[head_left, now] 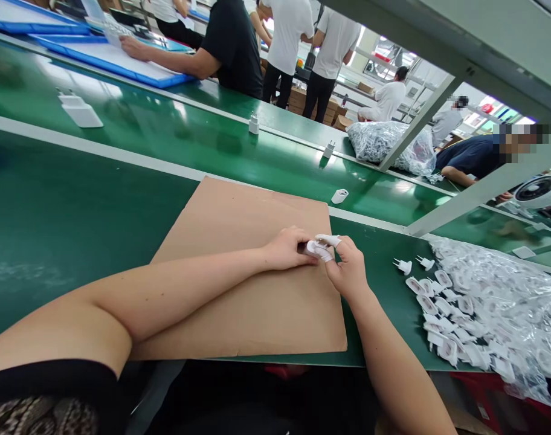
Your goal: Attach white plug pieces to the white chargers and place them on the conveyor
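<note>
Over the right side of a flat cardboard sheet (pixel 232 220), my left hand (pixel 287 249) is closed around a small white charger piece (pixel 310 248). My right hand (pixel 351 270) meets it from the right, with white coverings on its thumb and a finger. Those covered fingertips pinch at the charger piece's end; whether they hold a separate small part cannot be made out. To the right, a heap of loose white plug parts (pixel 447 347) spills from a clear plastic bag (pixel 506 290). Two plug parts with metal pins (pixel 402 266) lie apart from the heap.
Beyond the pale rail runs a green conveyor belt (pixel 167 130), carrying white chargers (pixel 80 110) spaced along it. A slanted metal post (pixel 457 196) rises at right. Across the belt, a person in black (pixel 237 48) leans over blue-edged trays (pixel 121 63). Another filled bag (pixel 379 142) sits there.
</note>
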### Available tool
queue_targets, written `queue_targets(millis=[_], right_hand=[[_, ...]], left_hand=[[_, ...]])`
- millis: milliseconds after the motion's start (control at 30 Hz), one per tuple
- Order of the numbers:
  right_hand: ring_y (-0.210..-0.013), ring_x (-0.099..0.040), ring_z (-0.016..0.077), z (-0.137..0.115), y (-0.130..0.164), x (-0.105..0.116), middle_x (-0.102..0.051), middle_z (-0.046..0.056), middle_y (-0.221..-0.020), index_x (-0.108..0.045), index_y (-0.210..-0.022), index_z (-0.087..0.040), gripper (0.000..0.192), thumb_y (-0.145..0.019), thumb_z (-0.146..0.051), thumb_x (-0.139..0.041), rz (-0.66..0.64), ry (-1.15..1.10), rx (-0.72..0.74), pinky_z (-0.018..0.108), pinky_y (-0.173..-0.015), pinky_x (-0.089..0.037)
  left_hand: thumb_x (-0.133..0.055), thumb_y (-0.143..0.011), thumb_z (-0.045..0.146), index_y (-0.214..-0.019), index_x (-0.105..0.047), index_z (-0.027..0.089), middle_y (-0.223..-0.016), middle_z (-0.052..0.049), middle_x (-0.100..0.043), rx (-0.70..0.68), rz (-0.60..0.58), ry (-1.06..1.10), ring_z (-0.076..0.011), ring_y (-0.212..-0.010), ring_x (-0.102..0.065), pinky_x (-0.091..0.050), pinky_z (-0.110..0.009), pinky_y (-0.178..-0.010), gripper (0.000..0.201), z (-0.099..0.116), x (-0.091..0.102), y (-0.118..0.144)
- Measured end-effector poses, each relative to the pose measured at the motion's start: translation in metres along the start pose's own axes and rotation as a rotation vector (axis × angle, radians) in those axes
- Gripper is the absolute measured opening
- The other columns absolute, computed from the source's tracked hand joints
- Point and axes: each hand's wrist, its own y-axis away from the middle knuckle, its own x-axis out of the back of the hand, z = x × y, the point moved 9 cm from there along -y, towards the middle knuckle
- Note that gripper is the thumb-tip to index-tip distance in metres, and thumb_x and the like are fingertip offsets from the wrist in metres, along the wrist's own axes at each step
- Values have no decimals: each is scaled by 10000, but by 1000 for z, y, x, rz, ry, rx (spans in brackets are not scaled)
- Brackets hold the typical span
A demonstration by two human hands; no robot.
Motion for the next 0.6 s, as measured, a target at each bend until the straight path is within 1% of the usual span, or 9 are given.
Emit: queue_targets(millis=[67, 133, 267, 333, 467, 600], right_hand=[[-902, -657, 241, -7, -1, -2, -755, 65, -992, -722, -1134, -242, 240, -960, -160, -578, -14, 37, 43, 381, -770, -570], [-890, -652, 243, -11, -1, -1, -752, 65, -973, -721, -1129, -238, 255, -951, -138, -570, -7, 63, 56, 380, -758, -565], [-879, -658, 235, -9, 0, 9, -747, 61, -969, -711, -1154, -236, 258, -958, -145, -571, 94, 55, 28, 376, -764, -560], [-893, -666, 236, -7, 1, 11, -748, 58, -968, -713, -1157, -243, 240, -971, -173, -579, 116, 54, 15, 384, -796, -560], [-925, -665, 249, -3, 0, 5, -757, 58, -960, -724, -1146, -243, 241, -974, -197, -562, 49, 91, 2, 416, -871, -536], [-903, -639, 257, 2, -1, -1, -759, 53, -928, -741, -1109, -248, 237, -950, -205, -570, -36, 161, -39, 425, -863, -495]], left_hand=[[-849, -776, 403, -855, -750, 227, -908, -22, -745, -11, 4, 2, -249, -968, -644, -492, -358, -901, 217, 0, 0, 0], [-847, -778, 398, -851, -748, 226, -907, -21, -745, -9, 9, -1, -246, -962, -644, -496, -353, -889, 212, 0, 0, 0], [-841, -785, 435, -873, -761, 234, -908, -20, -743, 12, -3, -23, -250, -957, -636, -485, -355, -871, 234, 0, 0, -1], [-841, -787, 447, -883, -765, 238, -895, -19, -738, 15, -11, -32, -250, -944, -632, -474, -358, -862, 242, 0, 0, -1], [-843, -782, 457, -844, -747, 223, -884, -29, -728, 13, -12, -28, -251, -930, -624, -471, -362, -858, 260, 0, 0, -1], [-845, -775, 458, -834, -738, 229, -887, -30, -726, 5, -1, -8, -257, -950, -621, -475, -377, -894, 259, -1, 1, 0]])
